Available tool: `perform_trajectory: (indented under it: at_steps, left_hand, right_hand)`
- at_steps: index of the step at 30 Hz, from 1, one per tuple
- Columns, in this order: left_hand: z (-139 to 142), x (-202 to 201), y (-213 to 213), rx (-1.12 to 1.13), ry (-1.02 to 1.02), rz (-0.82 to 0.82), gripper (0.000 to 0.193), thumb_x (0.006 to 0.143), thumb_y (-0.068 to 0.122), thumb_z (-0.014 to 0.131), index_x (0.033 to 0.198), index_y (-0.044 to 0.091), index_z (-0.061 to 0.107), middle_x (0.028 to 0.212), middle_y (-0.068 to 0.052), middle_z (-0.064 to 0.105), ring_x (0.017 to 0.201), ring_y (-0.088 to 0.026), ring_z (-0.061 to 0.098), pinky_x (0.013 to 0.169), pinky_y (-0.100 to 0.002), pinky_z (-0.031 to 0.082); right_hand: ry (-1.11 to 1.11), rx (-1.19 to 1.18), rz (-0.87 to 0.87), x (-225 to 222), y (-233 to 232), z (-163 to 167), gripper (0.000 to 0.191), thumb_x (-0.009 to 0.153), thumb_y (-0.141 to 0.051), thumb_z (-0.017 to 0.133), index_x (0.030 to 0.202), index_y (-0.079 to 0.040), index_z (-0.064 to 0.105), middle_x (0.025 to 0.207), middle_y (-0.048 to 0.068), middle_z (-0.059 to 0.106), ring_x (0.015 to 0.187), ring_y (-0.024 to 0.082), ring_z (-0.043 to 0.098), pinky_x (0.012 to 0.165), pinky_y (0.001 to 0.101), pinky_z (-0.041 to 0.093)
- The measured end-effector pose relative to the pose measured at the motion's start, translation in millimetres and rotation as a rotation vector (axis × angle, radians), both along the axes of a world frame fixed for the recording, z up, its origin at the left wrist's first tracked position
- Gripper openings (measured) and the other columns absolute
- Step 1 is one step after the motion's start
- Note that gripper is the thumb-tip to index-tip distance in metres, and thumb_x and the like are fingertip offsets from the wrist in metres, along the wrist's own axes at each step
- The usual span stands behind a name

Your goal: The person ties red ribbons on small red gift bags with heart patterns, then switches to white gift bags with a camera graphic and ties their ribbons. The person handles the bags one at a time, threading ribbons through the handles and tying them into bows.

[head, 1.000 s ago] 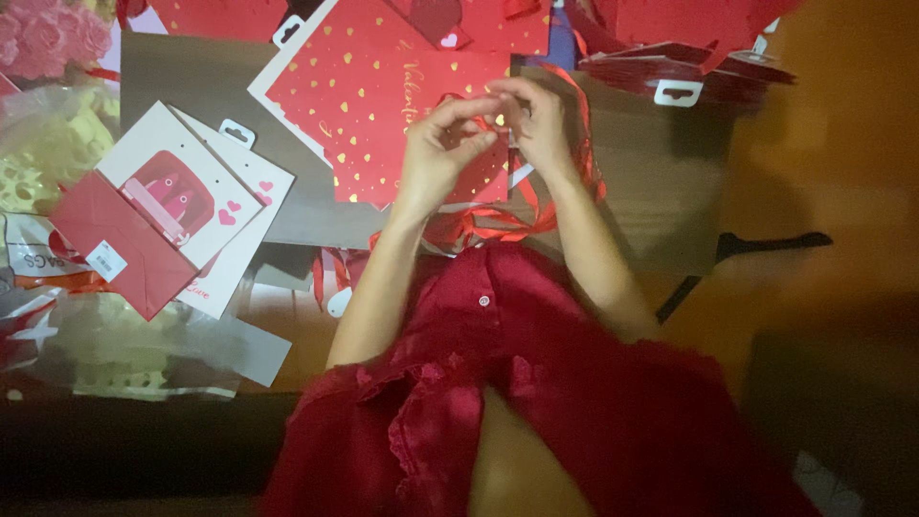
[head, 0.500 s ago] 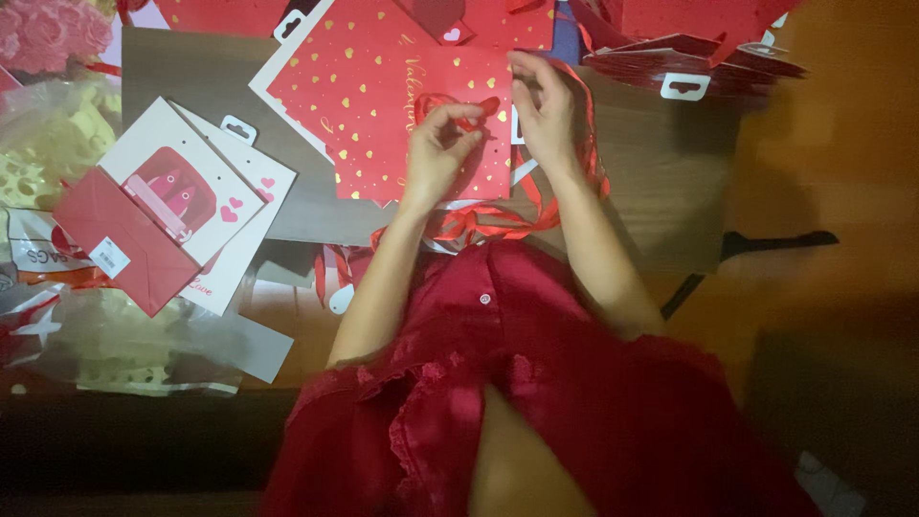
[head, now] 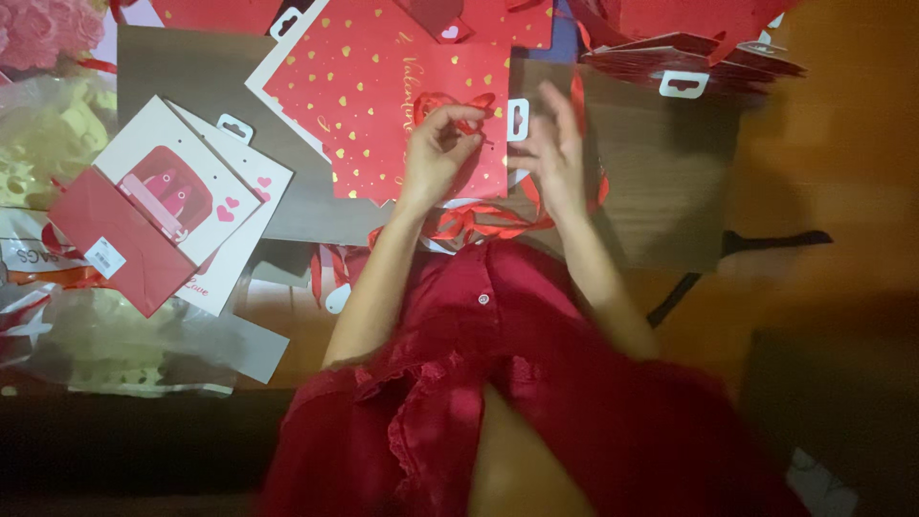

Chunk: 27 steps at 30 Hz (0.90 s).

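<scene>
Flat red gift bag with gold hearts, on the counter; contents not visible. Left hand fingers pinch red ribbon at the bag's top edge. Right hand, earlier closed on the ribbon, now spread open, blurred.

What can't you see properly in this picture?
- Right hand, head view: motion blur smears the fingers, so its hold is unclear.
- Red ribbon: the left hand covers part of it.
- Stack of red bags: cut off by the top edge.
- Pink flowers: cut off at the corner.
</scene>
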<state>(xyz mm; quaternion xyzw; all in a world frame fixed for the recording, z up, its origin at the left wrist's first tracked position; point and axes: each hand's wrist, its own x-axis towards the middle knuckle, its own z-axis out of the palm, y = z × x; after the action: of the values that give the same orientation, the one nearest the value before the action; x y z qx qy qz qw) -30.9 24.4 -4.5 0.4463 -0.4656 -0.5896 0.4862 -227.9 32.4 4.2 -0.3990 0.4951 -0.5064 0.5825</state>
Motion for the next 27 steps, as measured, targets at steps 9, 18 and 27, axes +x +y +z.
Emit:
perform_trajectory:
  at_steps: [9, 18, 27]
  left_hand:
    - [9, -2, 5, -0.241, -0.225, 0.012, 0.016, 0.095, -0.008, 0.066, 0.106, 0.003, 0.067, 0.1, -0.005, 0.063, 0.091, -0.015, 0.065, 0.082, -0.03, 0.054]
    - [37, -4, 14, -0.491, -0.472, -0.03, 0.02, 0.092, -0.009, 0.064, 0.108, 0.004, 0.065, 0.105, -0.015, 0.065, 0.098, -0.033, 0.066, 0.084, -0.042, 0.054]
    - [40, -16, 19, -0.552, -0.54, -0.105, 0.024, 0.086, -0.008, 0.065, 0.108, 0.002, 0.064, 0.102, -0.017, 0.061, 0.097, -0.038, 0.064, 0.082, -0.046, 0.053]
  right_hand:
    - [0.335, -0.055, 0.089, 8, 5, -18, 0.026, 0.104, -0.01, 0.062, 0.129, -0.002, 0.065, 0.087, -0.003, 0.066, 0.071, 0.003, 0.056, 0.061, 0.0217, 0.044]
    - [0.307, -0.108, 0.105, 10, 5, -13, 0.024, 0.107, -0.009, 0.058, 0.128, -0.003, 0.064, 0.089, -0.006, 0.064, 0.076, 0.0, 0.053, 0.062, 0.02, 0.044]
    - [0.362, -0.186, 0.156, 4, 8, -15, 0.017, 0.108, -0.007, 0.062, 0.123, -0.001, 0.063, 0.09, -0.003, 0.067, 0.079, 0.003, 0.053, 0.066, 0.0228, 0.043]
